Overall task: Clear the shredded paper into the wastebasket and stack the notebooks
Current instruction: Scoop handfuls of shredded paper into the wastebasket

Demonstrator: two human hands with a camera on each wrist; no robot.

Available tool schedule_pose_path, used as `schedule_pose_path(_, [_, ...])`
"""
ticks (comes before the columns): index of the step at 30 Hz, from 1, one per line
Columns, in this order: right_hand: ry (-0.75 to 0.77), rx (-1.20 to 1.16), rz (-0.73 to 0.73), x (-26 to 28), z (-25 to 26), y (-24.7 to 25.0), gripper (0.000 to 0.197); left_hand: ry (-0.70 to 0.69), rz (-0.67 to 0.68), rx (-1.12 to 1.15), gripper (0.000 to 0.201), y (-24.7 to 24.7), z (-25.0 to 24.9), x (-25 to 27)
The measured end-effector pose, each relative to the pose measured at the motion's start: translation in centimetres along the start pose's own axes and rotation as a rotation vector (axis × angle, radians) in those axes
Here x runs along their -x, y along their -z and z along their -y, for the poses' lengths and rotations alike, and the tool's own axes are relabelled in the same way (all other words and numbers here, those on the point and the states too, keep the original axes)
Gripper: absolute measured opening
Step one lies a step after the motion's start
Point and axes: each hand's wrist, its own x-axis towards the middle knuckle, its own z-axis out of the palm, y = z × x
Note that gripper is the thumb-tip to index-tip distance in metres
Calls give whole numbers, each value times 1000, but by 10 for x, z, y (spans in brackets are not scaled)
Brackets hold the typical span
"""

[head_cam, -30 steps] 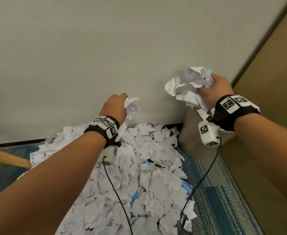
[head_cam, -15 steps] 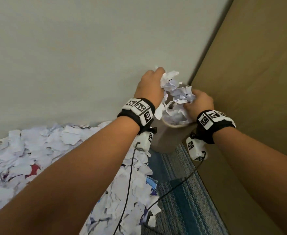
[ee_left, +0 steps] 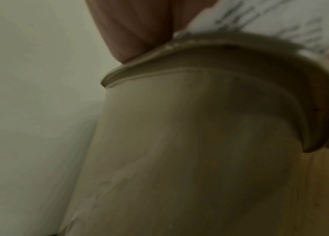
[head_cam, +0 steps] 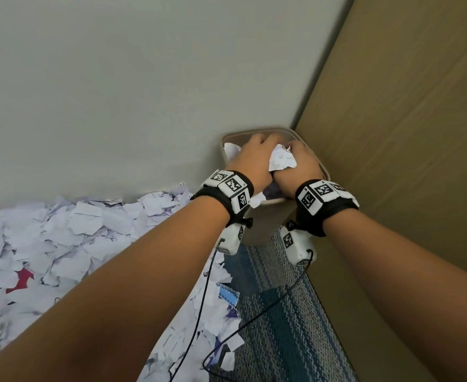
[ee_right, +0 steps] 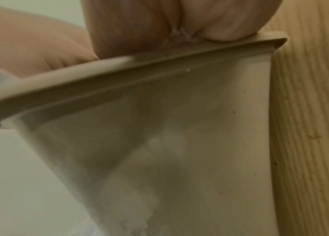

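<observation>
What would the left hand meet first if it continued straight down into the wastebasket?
Most likely the paper already inside. The left hand is over the open wastebasket, pressing a paper wad against the right hand. White scraps show below, but how full the wastebasket is cannot be judged.

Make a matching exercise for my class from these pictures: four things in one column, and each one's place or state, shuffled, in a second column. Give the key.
Things
1. wastebasket
2. crumpled paper
3. shredded paper pile
4. blue notebook

Places or states
A. half buried at the pile's edge
B. spread over the floor along the wall
C. standing in the corner
D. pressed between both hands above the wastebasket

Pairs: 1-C, 2-D, 3-B, 4-A
</observation>
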Motion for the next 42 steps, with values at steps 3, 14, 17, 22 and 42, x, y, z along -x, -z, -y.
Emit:
schedule_pose_path(3, [-25,-102,-31,3,-1,4,53,-30,29,-26,65,-2,0,-8])
schedule_pose_path(14, [-43,-200,-98,8,2,7,29,-66,-32,104,56,7,0,-12])
schedule_pose_path(17, [-28,-179,42,11,5,2,16,-45,-29,102,42,17,3,-12])
schedule_pose_path(22, [75,-120,272,12,4,3,31,24,-112,108,39,28,23,-13])
schedule_pose_path(42, [58,131,12,-4,17,-3,15,41,-273,-111,26,56,83,24])
